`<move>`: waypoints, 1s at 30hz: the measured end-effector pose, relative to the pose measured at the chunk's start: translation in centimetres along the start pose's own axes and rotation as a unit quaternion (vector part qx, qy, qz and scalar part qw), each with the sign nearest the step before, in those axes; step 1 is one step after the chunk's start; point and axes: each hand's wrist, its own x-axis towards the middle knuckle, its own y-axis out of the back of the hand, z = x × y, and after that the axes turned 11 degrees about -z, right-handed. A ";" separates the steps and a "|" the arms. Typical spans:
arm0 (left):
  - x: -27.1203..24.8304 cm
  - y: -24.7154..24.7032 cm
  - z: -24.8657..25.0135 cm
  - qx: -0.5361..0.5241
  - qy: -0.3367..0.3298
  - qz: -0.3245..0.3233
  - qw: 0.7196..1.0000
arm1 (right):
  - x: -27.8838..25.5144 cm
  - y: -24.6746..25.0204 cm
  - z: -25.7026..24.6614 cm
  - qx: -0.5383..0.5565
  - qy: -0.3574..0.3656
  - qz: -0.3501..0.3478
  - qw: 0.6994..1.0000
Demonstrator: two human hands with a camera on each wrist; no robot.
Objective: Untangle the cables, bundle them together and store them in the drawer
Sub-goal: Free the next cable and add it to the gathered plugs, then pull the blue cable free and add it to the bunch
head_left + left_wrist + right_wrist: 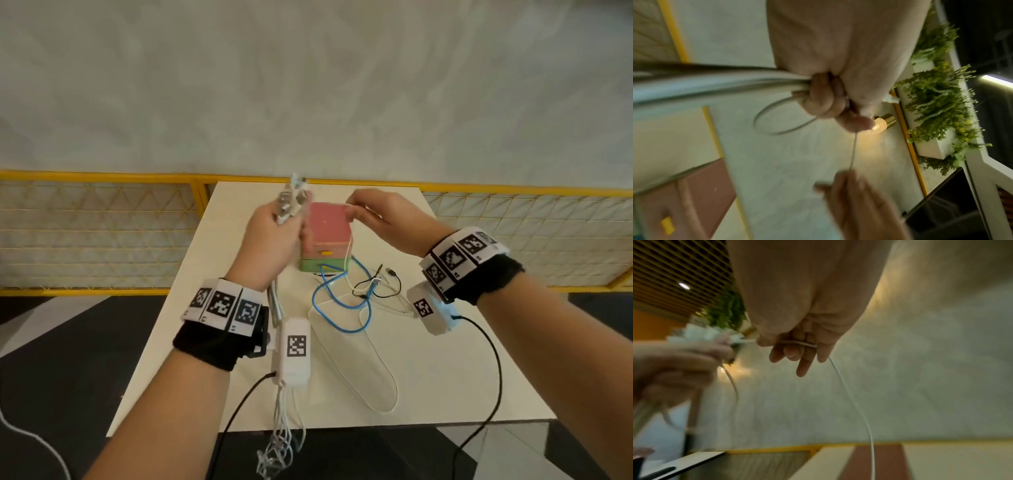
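My left hand (274, 233) is raised above the table and grips a bundle of white cables (291, 202) whose plugs stick up past the fist; its curled fingers (824, 97) close round the bundle. A thin white cable (851, 395) runs from the bundle to my right hand (373, 219), which pinches it between thumb and fingers (795, 352). Behind both hands stands a small drawer box (327, 236) with a pink top, a yellow handle and a green bottom drawer. A blue cable (342, 301), a black cable (376, 284) and a long white loop (370, 370) lie on the table.
The white table (462, 359) ends at a near edge over a dark floor. A yellow mesh fence (102, 233) runs behind it. Loose cable ends (281, 442) hang from the bundle below my left wrist.
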 end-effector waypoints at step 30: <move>0.7 2.2 0.5 0.080 -0.037 0.154 0.984 | -1.4 -2.4 3.2 0.042 -0.087 -0.030 0.995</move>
